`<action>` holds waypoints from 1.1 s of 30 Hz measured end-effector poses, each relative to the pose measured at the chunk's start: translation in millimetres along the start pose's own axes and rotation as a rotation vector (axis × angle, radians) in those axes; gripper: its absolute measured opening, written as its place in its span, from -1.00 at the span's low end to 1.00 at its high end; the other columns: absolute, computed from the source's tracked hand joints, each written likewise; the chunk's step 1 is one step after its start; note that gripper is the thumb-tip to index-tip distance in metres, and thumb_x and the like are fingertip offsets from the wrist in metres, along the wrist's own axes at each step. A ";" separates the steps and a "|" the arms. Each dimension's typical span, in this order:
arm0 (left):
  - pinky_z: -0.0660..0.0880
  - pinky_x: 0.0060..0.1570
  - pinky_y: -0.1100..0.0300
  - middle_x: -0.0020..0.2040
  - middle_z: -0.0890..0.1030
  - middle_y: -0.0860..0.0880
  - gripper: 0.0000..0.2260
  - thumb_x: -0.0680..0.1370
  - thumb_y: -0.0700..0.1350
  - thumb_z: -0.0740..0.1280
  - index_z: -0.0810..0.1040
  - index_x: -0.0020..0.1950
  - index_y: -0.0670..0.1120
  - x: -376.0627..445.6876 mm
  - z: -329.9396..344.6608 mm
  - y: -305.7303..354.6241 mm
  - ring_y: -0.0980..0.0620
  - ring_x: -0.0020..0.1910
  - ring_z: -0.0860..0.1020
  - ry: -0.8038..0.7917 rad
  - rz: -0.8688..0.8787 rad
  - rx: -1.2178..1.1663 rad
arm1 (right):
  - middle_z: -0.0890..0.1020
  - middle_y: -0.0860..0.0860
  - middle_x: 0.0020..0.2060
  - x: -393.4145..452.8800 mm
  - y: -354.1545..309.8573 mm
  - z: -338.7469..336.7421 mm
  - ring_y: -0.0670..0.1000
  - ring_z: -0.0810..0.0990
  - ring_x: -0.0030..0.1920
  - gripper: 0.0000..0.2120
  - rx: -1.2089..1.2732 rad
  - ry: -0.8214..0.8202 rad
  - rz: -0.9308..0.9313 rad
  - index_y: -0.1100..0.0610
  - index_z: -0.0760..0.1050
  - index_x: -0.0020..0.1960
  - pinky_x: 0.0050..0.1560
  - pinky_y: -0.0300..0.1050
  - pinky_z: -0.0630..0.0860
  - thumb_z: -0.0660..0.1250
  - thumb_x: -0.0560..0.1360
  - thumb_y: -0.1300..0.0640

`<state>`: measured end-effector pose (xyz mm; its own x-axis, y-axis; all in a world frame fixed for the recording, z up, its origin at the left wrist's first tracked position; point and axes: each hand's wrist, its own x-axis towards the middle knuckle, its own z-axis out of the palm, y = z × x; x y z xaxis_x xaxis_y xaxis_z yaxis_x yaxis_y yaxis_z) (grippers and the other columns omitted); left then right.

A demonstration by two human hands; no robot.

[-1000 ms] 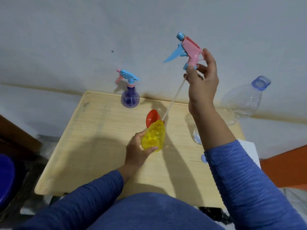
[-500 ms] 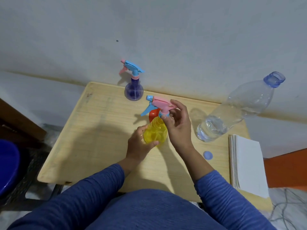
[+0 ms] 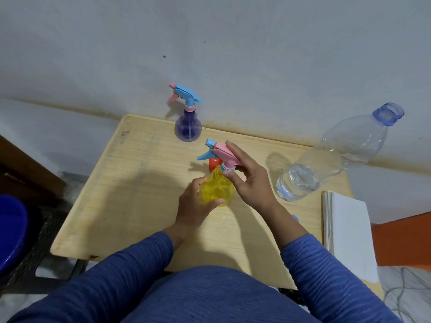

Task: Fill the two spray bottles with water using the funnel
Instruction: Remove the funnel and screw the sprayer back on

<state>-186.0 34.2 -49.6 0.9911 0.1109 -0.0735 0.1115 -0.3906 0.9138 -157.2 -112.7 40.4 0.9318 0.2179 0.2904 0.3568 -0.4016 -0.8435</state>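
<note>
The yellow bottle (image 3: 218, 191) stands near the middle of the frame on the wooden table (image 3: 130, 197). It is round and see-through, and its plastic shows bright patterns inside; if there is water in it, I cannot tell. On its neck sits a pink sprayer (image 3: 224, 156) with a blue trigger and a blue nozzle, both pointing to the left.

The left hand (image 3: 198, 206) is wrapped around the lower body of the yellow bottle. The right hand (image 3: 250, 180) is closed on the sprayer, with the thumb at the blue collar and the fingers over the pink top.

Just behind the bottle, a small part of the red funnel (image 3: 214, 163) is visible; most of it is hidden.

The purple bottle (image 3: 187, 130) stands upright at the far edge of the table, above the centre of the frame. It has a blue sprayer with a pink trigger.

At the right, a big clear water bottle (image 3: 331, 159) has no cap, and some water is in its lower part. A white paper stack (image 3: 349, 231) lies at the right edge of the table.
</note>
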 end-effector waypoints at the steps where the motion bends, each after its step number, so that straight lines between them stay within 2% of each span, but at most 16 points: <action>1: 0.39 -0.10 0.40 0.10 0.57 0.08 -0.29 0.13 0.33 0.39 0.44 0.20 0.04 -0.4 0.0 0.2 0.14 0.00 0.53 -0.001 0.004 0.005 | 0.51 -0.10 0.28 -0.2 -0.9 -0.8 -0.07 0.51 0.26 -0.40 0.004 -0.013 0.002 -0.09 0.28 0.40 0.24 -0.06 0.49 0.38 0.47 0.26; 3: 0.39 -0.08 0.38 0.11 0.57 0.08 -0.29 0.14 0.33 0.39 0.43 0.20 0.04 -0.6 0.0 0.5 0.15 0.02 0.52 -0.006 0.005 0.012 | 0.46 -0.12 0.32 -0.1 -1.4 -4.4 -0.08 0.50 0.28 -0.40 -0.004 -0.052 -0.010 -0.08 0.23 0.42 0.25 -0.20 0.47 0.37 0.49 0.25; 5: 0.37 -0.10 0.46 0.11 0.57 0.09 -0.30 0.14 0.32 0.40 0.43 0.20 0.05 -0.5 0.2 0.5 0.16 0.02 0.52 -0.005 -0.001 0.010 | 0.43 -0.17 0.32 1.1 0.6 -8.7 -0.09 0.52 0.25 -0.40 -0.022 -0.087 -0.027 -0.08 0.21 0.42 0.22 -0.33 0.43 0.35 0.50 0.26; 7: 0.35 -0.13 0.56 0.11 0.56 0.10 -0.31 0.15 0.31 0.40 0.43 0.21 0.06 -0.6 -0.4 -0.2 0.17 0.01 0.52 -0.001 -0.001 0.002 | 0.47 -0.16 0.28 1.8 2.7 -7.7 -0.09 0.55 0.20 -0.41 -0.025 -0.054 -0.050 -0.05 0.25 0.42 0.20 -0.31 0.45 0.37 0.48 0.27; 9: 0.33 -0.16 0.60 0.09 0.55 0.11 -0.32 0.17 0.29 0.42 0.43 0.21 0.03 -1.0 -0.4 -1.1 0.17 0.00 0.51 0.003 0.016 0.006 | 0.56 -0.06 0.15 1.3 4.7 0.3 -0.08 0.55 0.09 -0.40 -0.067 0.033 -0.081 0.00 0.33 0.40 0.12 -0.26 0.48 0.43 0.43 0.23; 12: 0.30 -0.18 0.63 0.05 0.52 0.11 -0.37 0.24 0.11 0.56 0.45 0.23 -0.04 -2.0 0.5 -1.2 0.17 -0.03 0.49 0.009 0.033 0.031 | 0.52 0.07 -0.02 1.0 2.3 9.4 -0.16 0.43 -0.04 -0.35 -0.085 0.088 -0.048 -0.07 0.31 0.36 0.00 -0.43 0.39 0.49 0.36 0.12; 14: 0.30 -0.18 0.63 0.05 0.54 0.09 -0.38 0.25 0.05 0.58 0.45 0.23 -0.04 -1.3 0.5 -1.0 0.17 -0.05 0.50 0.012 0.032 0.031 | 0.52 0.10 0.01 3.4 3.4 4.4 -0.14 0.43 -0.02 -0.33 -0.094 0.047 -0.084 -0.08 0.27 0.40 0.01 -0.42 0.40 0.47 0.37 0.05; 16: 0.31 -0.18 0.62 0.04 0.55 0.10 -0.39 0.25 0.05 0.58 0.46 0.22 -0.04 -1.2 -0.7 1.4 0.17 -0.06 0.51 0.013 0.028 0.015 | 0.54 0.01 0.14 5.6 5.9 -6.4 -0.12 0.48 0.06 -0.39 -0.091 -0.023 -0.134 -0.02 0.27 0.42 0.07 -0.33 0.44 0.42 0.43 0.13; 18: 0.33 -0.19 0.61 0.04 0.55 0.12 -0.35 0.22 0.17 0.54 0.45 0.22 -0.01 -1.2 -1.6 3.3 0.17 -0.05 0.53 0.012 0.023 0.004 | 0.44 -0.22 0.28 6.6 6.1 -13.5 -0.15 0.49 0.18 -0.41 -0.070 -0.087 -0.124 -0.04 0.26 0.42 0.12 -0.24 0.49 0.34 0.47 0.28; 20: 0.35 -0.18 0.58 0.04 0.55 0.13 -0.32 0.18 0.28 0.44 0.44 0.21 0.02 -2.0 -0.8 3.0 0.16 -0.03 0.54 0.017 0.014 -0.001 | 0.42 -0.31 0.24 6.5 5.1 -11.1 -0.18 0.52 0.12 -0.40 -0.056 -0.070 -0.103 -0.08 0.30 0.36 0.08 -0.25 0.50 0.35 0.44 0.34; 23: 0.35 -0.16 0.59 0.05 0.56 0.13 -0.31 0.17 0.32 0.39 0.45 0.20 0.01 -3.0 0.2 2.3 0.16 -0.02 0.54 0.019 0.025 0.023 | 0.48 -0.14 0.06 8.9 3.6 -1.5 -0.10 0.51 -0.04 -0.39 -0.064 0.014 -0.066 -0.11 0.34 0.24 0.00 -0.24 0.50 0.51 0.31 0.22; 24: 0.34 -0.17 0.59 0.05 0.56 0.13 -0.31 0.17 0.32 0.38 0.45 0.20 0.00 -2.8 0.4 2.4 0.16 -0.03 0.53 0.016 0.033 0.026 | 0.47 -0.12 0.06 10.0 2.5 -1.8 -0.08 0.49 -0.02 -0.36 -0.068 0.009 -0.059 -0.14 0.33 0.24 0.01 -0.26 0.49 0.53 0.28 0.15; 26: 0.34 -0.17 0.59 0.03 0.54 0.14 -0.32 0.17 0.31 0.38 0.46 0.19 -0.01 -1.9 0.4 3.7 0.17 -0.05 0.51 0.017 0.040 0.025 | 0.44 -0.22 0.13 11.1 1.4 -7.6 -0.11 0.49 0.07 -0.34 -0.076 -0.056 -0.073 -0.20 0.28 0.29 0.08 -0.32 0.47 0.51 0.31 0.08; 29: 0.34 -0.17 0.61 0.04 0.55 0.13 -0.34 0.19 0.25 0.48 0.45 0.20 0.00 0.0 -0.5 3.0 0.16 -0.04 0.52 0.017 0.036 0.015 | 0.39 -0.41 0.20 7.3 4.3 -12.2 -0.12 0.53 0.14 -0.38 -0.049 -0.108 -0.097 -0.12 0.26 0.36 0.17 -0.23 0.49 0.39 0.43 0.26; 31: 0.33 -0.18 0.62 0.05 0.55 0.10 -0.38 0.24 0.11 0.56 0.45 0.21 -0.03 -0.2 -1.0 2.7 0.15 -0.03 0.51 0.016 0.034 0.028 | 0.42 -0.36 0.16 8.3 4.1 -7.0 -0.09 0.54 0.08 -0.38 -0.062 -0.068 -0.082 -0.12 0.30 0.32 0.14 -0.21 0.50 0.43 0.40 0.29; 33: 0.33 -0.18 0.62 0.05 0.55 0.09 -0.42 0.28 0.05 0.56 0.45 0.22 -0.04 -0.5 -1.1 2.9 0.16 -0.02 0.50 0.015 0.040 0.035 | 0.44 -0.22 0.11 10.7 1.1 -1.8 -0.07 0.50 0.05 -0.36 -0.069 -0.050 -0.042 -0.16 0.34 0.26 0.10 -0.33 0.46 0.53 0.31 0.20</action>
<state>-186.3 34.0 -46.5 0.9936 0.1082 -0.0310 0.0746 -0.4270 0.9011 -146.7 -112.5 43.4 0.9120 0.2793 0.3005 0.4009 -0.4513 -0.7972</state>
